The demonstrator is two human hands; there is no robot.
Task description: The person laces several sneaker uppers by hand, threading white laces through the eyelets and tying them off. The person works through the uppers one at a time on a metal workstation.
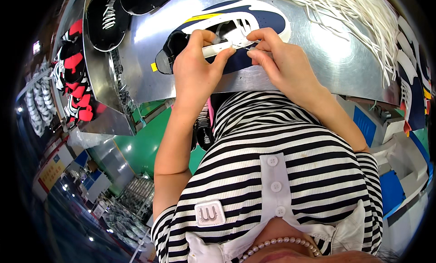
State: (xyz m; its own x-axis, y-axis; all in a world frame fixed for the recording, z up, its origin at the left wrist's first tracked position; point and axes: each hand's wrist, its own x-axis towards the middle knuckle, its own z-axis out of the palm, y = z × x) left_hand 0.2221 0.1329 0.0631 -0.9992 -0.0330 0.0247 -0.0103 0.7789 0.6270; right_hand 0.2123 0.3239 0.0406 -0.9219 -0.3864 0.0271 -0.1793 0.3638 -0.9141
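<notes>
A navy and white shoe [276, 18] lies on the metal table [349, 74] in front of me, its toe pointing to my right and away, its dark heel by my left wrist. The lacing gap faces up between my hands, probably so that both sets of fingertips can reach it.

My left hand [197, 67] comes in over the heel end. Its thumb and forefinger are closed on the white strip [215, 49] along the near side of the opening, which likely steadies the edge and keeps it from folding.

My right hand [288, 63] comes from the other side, its thumb and forefinger drawn close together by a thin white strand [241, 47]. The tips are so near it that I cannot tell whether they grip it. Working with fingertips alone seems to suit so fine a piece.

A loose heap of white laces [359, 17] spreads over the far right of the table, within reach of my right hand yet apart from the shoe, perhaps to leave elbow room. Black shoes [101, 29] sit at the far left; red and black shoes [75, 88] are piled beyond the table's left edge.
</notes>
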